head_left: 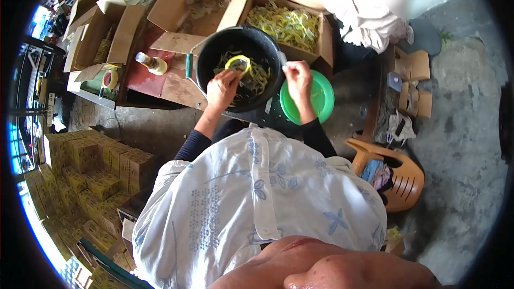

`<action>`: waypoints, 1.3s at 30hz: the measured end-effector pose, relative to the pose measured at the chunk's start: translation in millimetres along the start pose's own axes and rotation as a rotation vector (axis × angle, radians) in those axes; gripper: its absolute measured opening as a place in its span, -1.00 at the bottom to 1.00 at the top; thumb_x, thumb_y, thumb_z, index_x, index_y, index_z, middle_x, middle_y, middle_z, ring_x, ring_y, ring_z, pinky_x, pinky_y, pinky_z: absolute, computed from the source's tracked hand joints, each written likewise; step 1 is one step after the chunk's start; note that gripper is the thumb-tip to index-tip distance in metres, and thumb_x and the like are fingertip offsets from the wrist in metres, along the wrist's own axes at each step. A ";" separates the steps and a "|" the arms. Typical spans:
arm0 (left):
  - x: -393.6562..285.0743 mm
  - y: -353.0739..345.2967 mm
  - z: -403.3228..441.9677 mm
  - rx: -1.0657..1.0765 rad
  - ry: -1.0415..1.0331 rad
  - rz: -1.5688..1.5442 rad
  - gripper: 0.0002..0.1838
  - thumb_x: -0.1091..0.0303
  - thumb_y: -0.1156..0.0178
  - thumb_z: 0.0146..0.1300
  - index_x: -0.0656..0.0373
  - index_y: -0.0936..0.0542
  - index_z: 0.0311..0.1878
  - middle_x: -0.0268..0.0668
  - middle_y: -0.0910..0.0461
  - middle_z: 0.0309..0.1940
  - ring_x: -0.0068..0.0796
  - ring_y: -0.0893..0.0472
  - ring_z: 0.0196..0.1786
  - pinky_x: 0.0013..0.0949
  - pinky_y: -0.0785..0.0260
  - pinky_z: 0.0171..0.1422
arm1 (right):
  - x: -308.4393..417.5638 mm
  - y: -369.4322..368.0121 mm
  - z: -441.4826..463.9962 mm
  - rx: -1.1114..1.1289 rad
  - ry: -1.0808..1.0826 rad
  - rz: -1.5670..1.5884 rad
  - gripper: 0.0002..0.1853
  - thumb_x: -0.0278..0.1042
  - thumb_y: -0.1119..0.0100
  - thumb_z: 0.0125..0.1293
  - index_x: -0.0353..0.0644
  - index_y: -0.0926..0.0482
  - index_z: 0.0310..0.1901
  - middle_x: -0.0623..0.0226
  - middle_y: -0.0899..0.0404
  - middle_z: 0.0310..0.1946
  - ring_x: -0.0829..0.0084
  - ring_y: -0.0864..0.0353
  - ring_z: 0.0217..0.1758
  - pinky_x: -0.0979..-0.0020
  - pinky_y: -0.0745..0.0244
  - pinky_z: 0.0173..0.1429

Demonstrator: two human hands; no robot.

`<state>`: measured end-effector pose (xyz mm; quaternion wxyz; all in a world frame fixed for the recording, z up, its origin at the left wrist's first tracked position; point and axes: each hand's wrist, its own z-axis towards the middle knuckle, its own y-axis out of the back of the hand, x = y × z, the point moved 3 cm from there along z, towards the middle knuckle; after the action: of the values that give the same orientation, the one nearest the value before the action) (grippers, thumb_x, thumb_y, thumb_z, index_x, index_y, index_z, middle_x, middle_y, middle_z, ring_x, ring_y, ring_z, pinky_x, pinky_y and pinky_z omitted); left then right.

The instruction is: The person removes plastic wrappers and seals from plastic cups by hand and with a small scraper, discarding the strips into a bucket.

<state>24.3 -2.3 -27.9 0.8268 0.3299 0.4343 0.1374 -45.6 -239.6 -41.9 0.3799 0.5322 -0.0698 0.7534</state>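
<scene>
A black bucket [211,48] stands in front of me with loose yellow-green strips [259,77] inside. Over its opening, my left hand [222,88] is closed on a round yellow-rimmed piece [238,64]; its exact kind is unclear. At the bucket's right rim, my right hand [299,77] has its fingers pinched together. Whether they grip the rim or a small pale piece there, I cannot tell. Below that hand sits a green basin [325,93], partly covered by my wrist. The bucket's green handle grip [189,66] hangs at its left side.
A carton of yellow strips [284,24] stands behind the bucket, beside an open carton [171,0] with round yellow pieces. A bottle [155,64] and a tape roll [110,79] are at left. Another person [364,8] works at upper right. An orange chair [401,182] and stacked boxes [91,176] flank me.
</scene>
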 end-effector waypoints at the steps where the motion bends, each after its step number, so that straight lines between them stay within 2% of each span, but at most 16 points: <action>1: -0.9 -0.2 -0.1 0.018 0.046 -0.002 -0.88 0.34 -0.29 0.24 0.13 -0.66 -0.20 -0.16 -0.68 -0.27 -0.07 -0.68 -0.24 -0.20 -0.55 -0.19 | -26.3 14.0 -3.6 -0.027 -0.025 -0.059 -0.84 -0.55 -0.41 0.13 -0.20 -0.62 -0.26 0.27 -0.55 -0.39 0.35 -0.57 -0.40 0.35 -0.47 -0.29; 4: 0.3 -4.4 2.1 0.039 0.103 -0.009 -0.85 0.33 -0.29 0.26 0.13 -0.62 -0.15 -0.15 -0.68 -0.28 -0.07 -0.69 -0.28 -0.19 -0.55 -0.20 | -97.7 50.3 -34.9 0.027 -0.195 -0.535 -0.87 -0.46 -0.34 0.16 -0.19 -0.62 -0.24 0.13 -0.59 -0.33 0.06 -0.61 -0.23 0.13 -0.50 -0.12; 6: -1.6 -1.9 2.3 0.001 0.071 -0.007 -0.85 0.32 -0.30 0.25 0.14 -0.60 -0.18 -0.15 -0.67 -0.30 -0.10 -0.69 -0.28 -0.19 -0.54 -0.23 | -154.5 61.0 -68.3 0.072 -0.263 -0.573 -0.86 -0.44 -0.28 0.18 -0.18 -0.62 -0.21 0.09 -0.60 -0.28 -0.01 -0.61 -0.13 0.07 -0.49 -0.07; 8: -7.4 2.1 4.0 0.000 0.085 0.007 -0.84 0.32 -0.30 0.26 0.18 -0.59 -0.20 -0.15 -0.68 -0.30 -0.09 -0.69 -0.30 -0.21 -0.53 -0.25 | -163.5 62.1 -89.0 0.208 -0.297 -0.798 -0.84 -0.46 -0.26 0.18 -0.16 -0.63 -0.19 0.08 -0.59 -0.22 0.00 -0.61 -0.07 0.07 -0.50 -0.06; 10: -7.7 1.3 2.8 0.060 0.143 0.048 -0.82 0.28 -0.31 0.27 0.17 -0.60 -0.22 -0.15 -0.67 -0.32 -0.09 -0.69 -0.31 -0.20 -0.53 -0.26 | -173.0 62.5 -103.6 0.209 -0.261 -0.818 -0.85 -0.47 -0.26 0.16 -0.16 -0.64 -0.20 0.08 -0.61 -0.23 0.01 -0.62 -0.11 0.07 -0.50 -0.08; 12: -1.6 -2.1 0.8 0.018 0.080 0.061 -0.80 0.24 -0.32 0.27 0.13 -0.65 -0.13 -0.12 -0.70 -0.26 -0.10 -0.70 -0.29 -0.23 -0.55 -0.23 | -172.9 60.9 -96.3 0.206 -0.226 -0.835 -0.86 -0.49 -0.26 0.15 -0.17 -0.65 -0.22 0.08 -0.62 -0.24 0.01 -0.63 -0.14 0.07 -0.50 -0.10; 14: -5.3 -0.4 1.7 0.006 0.036 0.031 -0.75 0.23 -0.31 0.27 0.09 -0.67 -0.04 -0.11 -0.71 -0.18 -0.12 -0.71 -0.27 -0.25 -0.56 -0.21 | -159.2 66.3 -84.4 0.171 -0.368 -0.743 -0.83 -0.48 -0.23 0.19 -0.15 -0.64 -0.16 0.09 -0.58 -0.16 0.00 -0.59 -0.06 0.04 -0.51 -0.04; 16: -6.1 -0.3 0.4 0.033 0.036 0.096 -0.76 0.25 -0.30 0.27 0.08 -0.69 -0.03 -0.14 -0.72 -0.16 -0.15 -0.72 -0.26 -0.26 -0.56 -0.20 | -107.6 65.8 -59.5 0.075 -0.209 -0.740 -0.86 -0.48 -0.25 0.21 -0.16 -0.64 -0.18 0.12 -0.59 -0.23 0.05 -0.61 -0.14 0.07 -0.52 -0.10; 18: -8.1 0.1 1.6 0.036 0.060 0.075 -0.80 0.27 -0.29 0.27 0.08 -0.71 -0.08 -0.16 -0.73 -0.18 -0.18 -0.73 -0.24 -0.28 -0.56 -0.20 | -67.2 59.4 -38.7 0.013 -0.152 -0.472 -0.85 -0.52 -0.31 0.19 -0.16 -0.63 -0.19 0.17 -0.59 -0.30 0.11 -0.63 -0.22 0.16 -0.53 -0.15; 19: -6.2 -1.7 0.4 -0.007 0.038 0.078 -0.81 0.26 -0.29 0.24 0.02 -0.71 -0.10 -0.27 -0.72 -0.23 -0.18 -0.71 -0.21 -0.24 -0.57 -0.16 | -51.3 51.8 -29.9 -0.020 -0.042 -0.377 -0.84 -0.54 -0.33 0.18 -0.16 -0.62 -0.20 0.19 -0.58 -0.33 0.15 -0.63 -0.27 0.20 -0.53 -0.18; 20: -5.7 -0.9 0.4 -0.009 0.036 0.082 -0.81 0.26 -0.29 0.24 0.02 -0.71 -0.10 -0.27 -0.72 -0.23 -0.18 -0.71 -0.21 -0.24 -0.57 -0.16 | -35.0 42.9 -23.3 -0.054 0.068 -0.282 -0.82 -0.56 -0.36 0.16 -0.16 -0.62 -0.20 0.21 -0.57 -0.35 0.20 -0.63 -0.32 0.25 -0.53 -0.21; 24: -6.7 3.5 -0.2 -0.010 0.014 0.088 -0.83 0.28 -0.30 0.25 0.05 -0.74 -0.13 -0.33 -0.68 -0.22 -0.22 -0.68 -0.35 -0.29 -0.54 -0.27 | 26.5 -7.5 -12.2 0.089 0.140 -0.072 -0.81 -0.59 -0.36 0.14 -0.17 -0.62 -0.21 0.21 -0.55 -0.38 0.23 -0.64 -0.35 0.28 -0.55 -0.27; 28: 0.0 3.3 -3.6 -0.040 -0.014 0.121 -0.83 0.27 -0.31 0.24 0.05 -0.74 -0.14 -0.31 -0.63 -0.34 -0.22 -0.66 -0.39 -0.27 -0.50 -0.32 | 43.9 -54.5 -21.6 0.216 0.277 -0.050 -0.84 -0.55 -0.35 0.14 -0.16 -0.60 -0.25 0.25 -0.54 -0.38 0.17 -0.63 -0.30 0.24 -0.55 -0.24; 31: 1.9 4.2 -4.9 -0.114 -0.002 0.073 -0.82 0.27 -0.30 0.25 0.10 -0.74 -0.15 -0.30 -0.60 -0.41 -0.19 -0.64 -0.43 -0.23 -0.46 -0.37 | 51.0 -68.9 -23.2 0.285 0.379 -0.217 -0.87 -0.52 -0.31 0.16 -0.16 -0.61 -0.24 0.26 -0.49 -0.36 0.18 -0.60 -0.24 0.22 -0.55 -0.19; 35: 4.4 4.9 -5.6 -0.112 0.032 0.053 -0.83 0.30 -0.27 0.28 0.14 -0.73 -0.15 -0.25 -0.60 -0.41 -0.16 -0.63 -0.43 -0.21 -0.43 -0.38 | 53.4 -77.9 -21.3 0.342 0.435 -0.292 -0.82 -0.57 -0.26 0.11 -0.22 -0.61 -0.22 0.22 -0.49 -0.28 0.17 -0.59 -0.14 0.20 -0.56 -0.09; 39: 10.6 3.0 -6.5 -0.132 0.038 0.033 -0.83 0.31 -0.26 0.29 0.15 -0.73 -0.15 -0.24 -0.60 -0.41 -0.14 -0.64 -0.42 -0.19 -0.43 -0.37 | 59.3 -89.6 -23.2 0.318 0.507 -0.329 -0.86 -0.58 -0.23 0.11 -0.26 -0.59 -0.26 0.15 -0.46 -0.31 0.12 -0.58 -0.17 0.18 -0.55 -0.12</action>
<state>25.4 8.2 -35.1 0.8359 0.2792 0.4345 0.1856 -13.6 -135.4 -27.8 0.4138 0.3849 0.2318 0.7918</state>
